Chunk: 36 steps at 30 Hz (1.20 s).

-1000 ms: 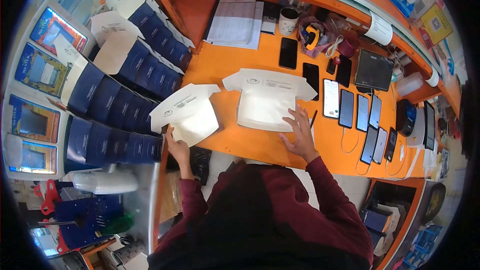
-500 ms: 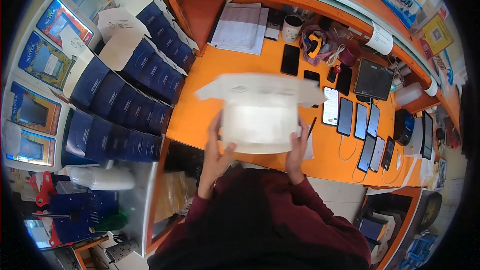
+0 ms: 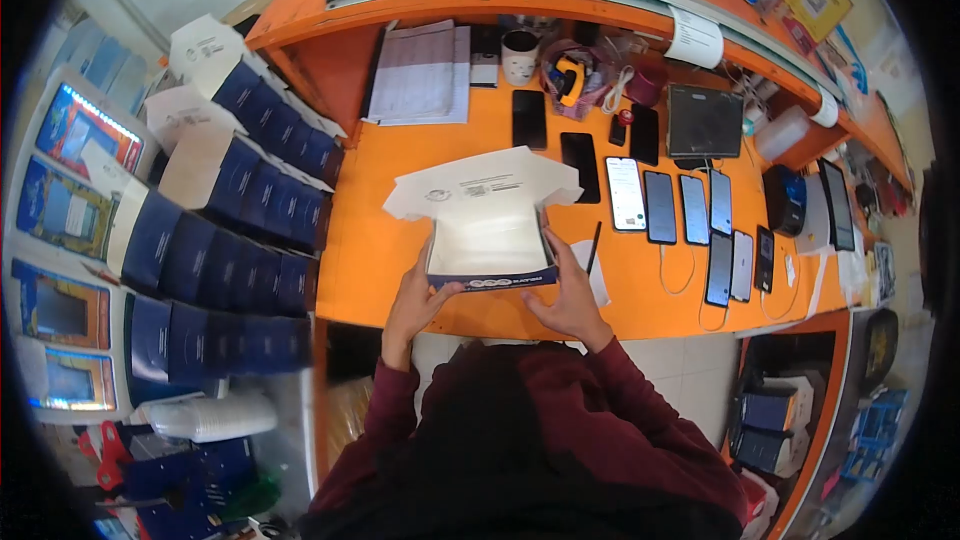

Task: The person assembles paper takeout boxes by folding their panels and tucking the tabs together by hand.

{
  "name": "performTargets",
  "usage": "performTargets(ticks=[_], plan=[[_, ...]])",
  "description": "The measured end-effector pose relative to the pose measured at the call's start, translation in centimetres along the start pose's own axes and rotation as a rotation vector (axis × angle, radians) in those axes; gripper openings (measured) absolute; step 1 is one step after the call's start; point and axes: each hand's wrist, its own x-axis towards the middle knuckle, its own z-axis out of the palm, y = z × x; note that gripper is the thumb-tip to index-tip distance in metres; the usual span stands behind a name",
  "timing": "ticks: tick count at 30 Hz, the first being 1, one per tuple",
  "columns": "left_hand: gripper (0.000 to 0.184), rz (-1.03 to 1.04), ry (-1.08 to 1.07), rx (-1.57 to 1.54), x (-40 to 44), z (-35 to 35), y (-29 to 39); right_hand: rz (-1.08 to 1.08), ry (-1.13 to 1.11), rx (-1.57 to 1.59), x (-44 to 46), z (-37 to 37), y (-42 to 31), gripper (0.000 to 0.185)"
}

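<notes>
An open cardboard food box (image 3: 490, 281), dark blue outside and white inside, is between my hands just above the orange counter. Its white lid flap (image 3: 485, 185) stands up at the back, with small print on it. Nothing lies inside the box. My left hand (image 3: 412, 302) grips the left side, thumb at the front corner. At the right side my right hand (image 3: 572, 298) holds the box, its thumb low near the front wall and its other fingers partly hidden.
The orange counter (image 3: 370, 250) carries several phones, a pen (image 3: 594, 247), papers (image 3: 418, 75), a cup (image 3: 519, 58) and a closed black laptop-like device (image 3: 705, 121). At left stand stacked blue boxes (image 3: 205, 260). White plastic containers (image 3: 215, 419) lie below them.
The box has tilted, so its blue front wall and the print on its flap now show. My hands still hold its sides. The camera view has shifted.
</notes>
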Motion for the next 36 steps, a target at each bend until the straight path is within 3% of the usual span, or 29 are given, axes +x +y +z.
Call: performTargets(ticks=[4, 8, 11, 16, 19, 25, 28, 29, 32, 36], plan=[[0.102, -0.013, -0.001, -0.084, -0.5, -0.3, 1.6, 0.125, -0.052, -0.080, 0.7, -0.2, -0.8, 0.088], [0.105, 0.024, -0.001, 0.043, 0.5, -0.9, 2.1, 0.129, -0.095, -0.288, 1.4, -0.7, -0.3, 0.085], [0.107, -0.004, 0.032, 0.051, 0.9, -0.7, 1.9, 0.174, 0.001, -0.251, 1.0, -0.1, -0.4, 0.081], [0.099, 0.039, 0.261, 0.121, 0.1, 0.6, 2.1, -0.122, 0.057, -0.358, 0.0, 0.8, 4.4, 0.076], [0.095, -0.026, 0.150, 0.186, 0.1, -0.2, 2.2, -0.296, 0.061, -0.387, 0.3, 0.9, 7.1, 0.072], [0.096, 0.149, 0.251, 0.949, 1.3, -0.4, 8.6, -0.468, 0.078, -0.363, 0.5, 0.8, 9.7, 0.055], [0.090, 0.368, -0.053, 0.857, 3.2, 1.3, 11.7, -0.473, 0.029, -0.418, 0.4, 0.1, 9.4, 0.043], [0.067, 0.499, -0.118, 0.855, 3.9, 2.5, 11.1, -0.470, 0.012, -0.433, 0.5, -0.1, 9.1, 0.038], [0.041, 0.334, -0.550, 0.764, 6.1, 5.1, 9.4, -0.511, -0.012, -0.372, 0.7, -0.6, 8.7, 0.028], [0.021, 0.443, -0.494, 0.801, 5.9, 5.2, 8.5, -0.469, -0.046, -0.279, 0.9, -0.7, 8.8, 0.020]])
